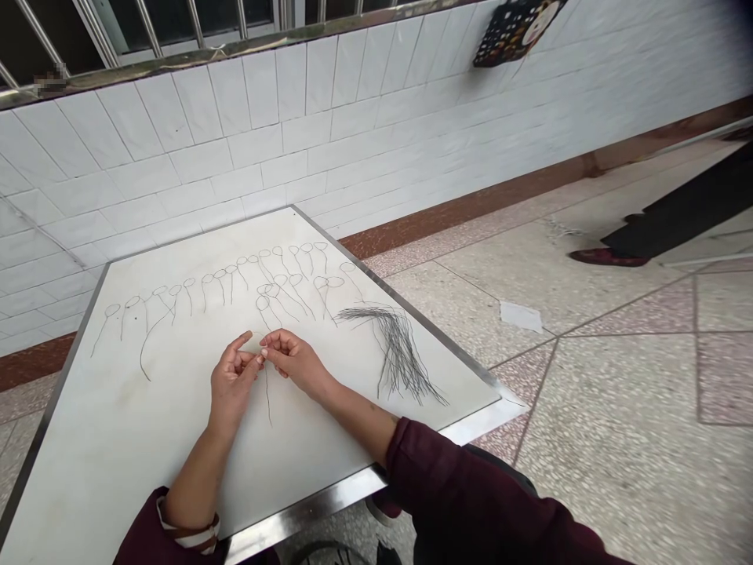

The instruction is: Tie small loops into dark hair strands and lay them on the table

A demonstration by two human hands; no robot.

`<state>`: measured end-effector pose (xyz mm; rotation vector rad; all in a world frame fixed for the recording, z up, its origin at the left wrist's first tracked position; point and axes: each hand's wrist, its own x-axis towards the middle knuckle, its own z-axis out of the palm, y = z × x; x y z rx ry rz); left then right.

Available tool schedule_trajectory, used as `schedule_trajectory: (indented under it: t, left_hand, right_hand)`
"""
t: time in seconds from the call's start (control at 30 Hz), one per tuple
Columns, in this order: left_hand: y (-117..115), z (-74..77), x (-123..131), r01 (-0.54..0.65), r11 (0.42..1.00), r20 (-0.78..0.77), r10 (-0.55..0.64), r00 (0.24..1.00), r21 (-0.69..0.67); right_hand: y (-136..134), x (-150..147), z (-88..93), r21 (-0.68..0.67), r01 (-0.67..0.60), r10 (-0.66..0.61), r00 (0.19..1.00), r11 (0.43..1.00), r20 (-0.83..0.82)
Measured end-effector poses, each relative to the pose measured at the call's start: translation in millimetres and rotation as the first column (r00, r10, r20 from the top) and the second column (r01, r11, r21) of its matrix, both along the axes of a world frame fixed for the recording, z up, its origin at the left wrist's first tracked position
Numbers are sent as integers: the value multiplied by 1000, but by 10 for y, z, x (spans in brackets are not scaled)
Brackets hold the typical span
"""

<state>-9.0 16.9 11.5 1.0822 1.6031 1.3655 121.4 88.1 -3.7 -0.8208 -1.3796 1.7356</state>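
Note:
Over the middle of the white table, my left hand [234,380] and my right hand [296,361] meet with thumbs and fingertips almost touching. Both pinch one thin dark wire [269,396], whose tail hangs down below my fingers. Part of a loop shows faintly between the fingertips, the rest is hidden. Beyond my hands lie several wires with a round loop at one end [263,303], in rows across the tabletop. A bundle of straight-cut dark wires [400,345], bent over at the top, rests to the right of my right hand.
The white tabletop [141,463] has a metal edge [329,498] and stands by a tiled wall [247,157]. A longer curved wire [143,353] lies at left. On the floor are a white paper piece [521,316] and another person's shoe [609,257]. A dark patterned bag [506,35] hangs on the wall.

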Motion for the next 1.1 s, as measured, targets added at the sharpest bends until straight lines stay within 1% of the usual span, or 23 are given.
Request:
schedule_trajectory:
  t: [0.1, 0.2, 0.3, 0.37, 0.47, 0.57, 0.67, 0.77, 0.87, 0.97, 1.1]
  left_hand:
    - [-2, 17, -4, -20, 999, -5, 20, 1000, 26]
    - [11, 3, -17, 1, 997, 106, -9, 994, 71]
    - [32, -29, -39, 25, 996, 234, -45, 971, 89]
    - [43, -48, -55, 49, 995, 313, -73, 947, 83]
    - [46, -61, -67, 103, 992, 399, -125, 908, 78]
    - [41, -60, -59, 170, 981, 478, -193, 857, 91]
    - [33, -47, -37, 249, 961, 554, -271, 787, 117]
    - [20, -27, -15, 334, 934, 594, -341, 729, 127]
    - [10, -13, -5, 393, 914, 616, -369, 696, 103]
    - [8, -8, -15, 397, 912, 629, -368, 685, 102]
    - [8, -4, -43, 383, 918, 643, -356, 678, 103]
  right_hand:
    - [-5, 7, 4, -9, -2, 2, 1000, 1000, 4]
    - [-16, 10, -15, -2, -19, 19, 1000, 1000, 1]
    - [-27, 11, -50, 36, -57, 58, 998, 998, -15]
    - [-32, 16, -68, 69, -84, 86, 996, 994, -28]
    - [-31, 35, -72, 97, -85, 88, 996, 992, -30]
    - [-26, 64, -45, 122, -61, 60, 998, 991, 9]
    - [-22, 95, -10, 118, -19, 12, 998, 993, 60]
    - [-16, 133, -4, 91, 6, -12, 998, 996, 65]
    - [1, 195, -38, 89, 28, -35, 997, 996, 72]
    - [17, 287, -78, 135, 46, -60, 993, 990, 103]
    - [9, 418, -91, 235, 40, -80, 983, 971, 163]
